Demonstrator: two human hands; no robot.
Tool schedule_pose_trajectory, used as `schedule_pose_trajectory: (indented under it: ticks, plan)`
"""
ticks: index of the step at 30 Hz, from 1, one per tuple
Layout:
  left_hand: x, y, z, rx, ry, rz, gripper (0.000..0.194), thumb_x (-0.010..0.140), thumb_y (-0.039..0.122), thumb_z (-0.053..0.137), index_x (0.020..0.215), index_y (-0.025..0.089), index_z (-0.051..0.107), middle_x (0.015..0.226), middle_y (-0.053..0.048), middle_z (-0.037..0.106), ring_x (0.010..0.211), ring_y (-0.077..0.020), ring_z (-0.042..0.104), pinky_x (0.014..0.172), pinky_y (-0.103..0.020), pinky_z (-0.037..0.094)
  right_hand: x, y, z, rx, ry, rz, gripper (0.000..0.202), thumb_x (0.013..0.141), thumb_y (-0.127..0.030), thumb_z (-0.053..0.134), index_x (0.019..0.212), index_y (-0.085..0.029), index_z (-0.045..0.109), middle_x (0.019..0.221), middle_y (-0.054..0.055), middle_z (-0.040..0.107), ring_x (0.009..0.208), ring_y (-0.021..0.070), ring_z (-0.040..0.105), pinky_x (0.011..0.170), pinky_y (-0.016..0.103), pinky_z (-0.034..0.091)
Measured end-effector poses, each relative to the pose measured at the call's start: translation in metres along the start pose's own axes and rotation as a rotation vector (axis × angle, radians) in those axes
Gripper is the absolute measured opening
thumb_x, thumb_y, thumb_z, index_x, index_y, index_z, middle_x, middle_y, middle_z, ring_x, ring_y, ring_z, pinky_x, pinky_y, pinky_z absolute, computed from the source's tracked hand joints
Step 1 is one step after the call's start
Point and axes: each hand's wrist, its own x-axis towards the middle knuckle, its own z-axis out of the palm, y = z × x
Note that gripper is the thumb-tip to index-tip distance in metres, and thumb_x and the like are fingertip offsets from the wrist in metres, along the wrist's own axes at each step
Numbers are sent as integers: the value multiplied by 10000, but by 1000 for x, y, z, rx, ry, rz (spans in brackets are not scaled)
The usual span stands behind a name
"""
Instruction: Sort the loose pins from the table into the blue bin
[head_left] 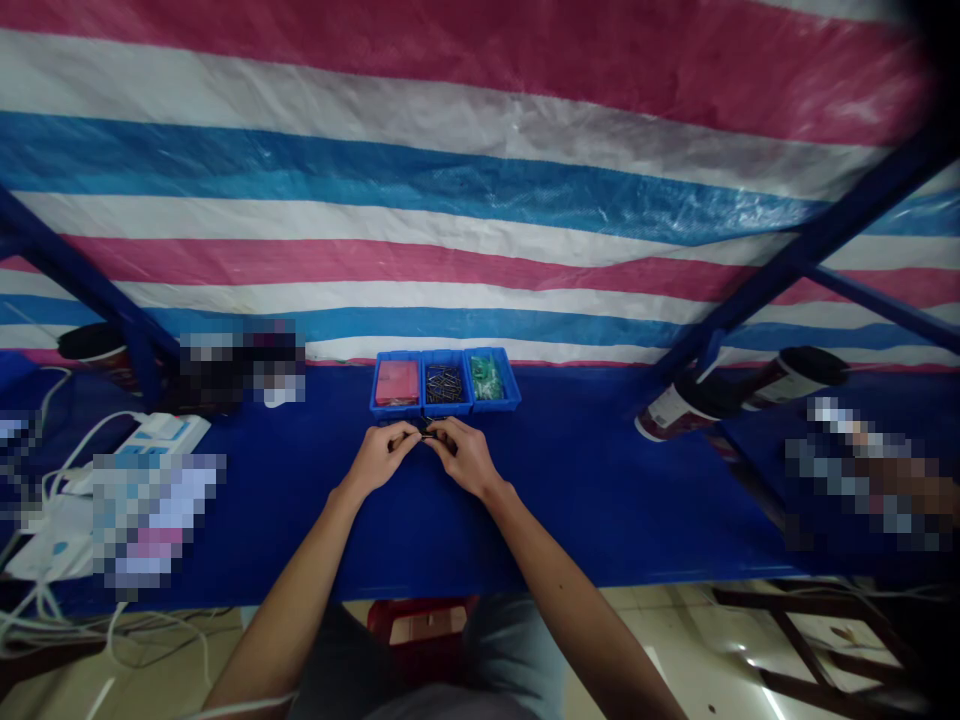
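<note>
My left hand (380, 456) and my right hand (466, 455) meet fingertip to fingertip just in front of three blue bins. Both are closed in a pinch around a small, dark, thin piece (425, 434), mostly covered by the fingers; its kind cannot be made out. Behind the hands, the left bin (396, 408) holds flat pink pieces (397, 381). Many dark, thin, screw-like pieces (444, 383) lie in the middle bin (448, 408). Green pieces (487, 376), perhaps in clear wrapping, fill part of the right bin (496, 405).
The blue table (600, 500) runs up to a striped sheet (480, 220). At left lie power strips (161, 432) with tangled white cables (46, 500). Dark-lidded cups (679, 405) stand at right near a blue slanted frame bar (757, 265). A red stool (424, 640) shows below.
</note>
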Motion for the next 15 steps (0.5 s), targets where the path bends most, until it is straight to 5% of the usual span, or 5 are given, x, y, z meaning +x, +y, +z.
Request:
schedule_pose_trajectory:
  ticks: [15]
  plan:
    - [0,1,0,5,-7,13,376,940,461,522,898,142,716,546,58,349,532,-99,318,543,-226,260,0,0,-1,11,-15,-6,202,1011,-313,505,968,-216,678,906,42,648,760,151,612,703,255,453]
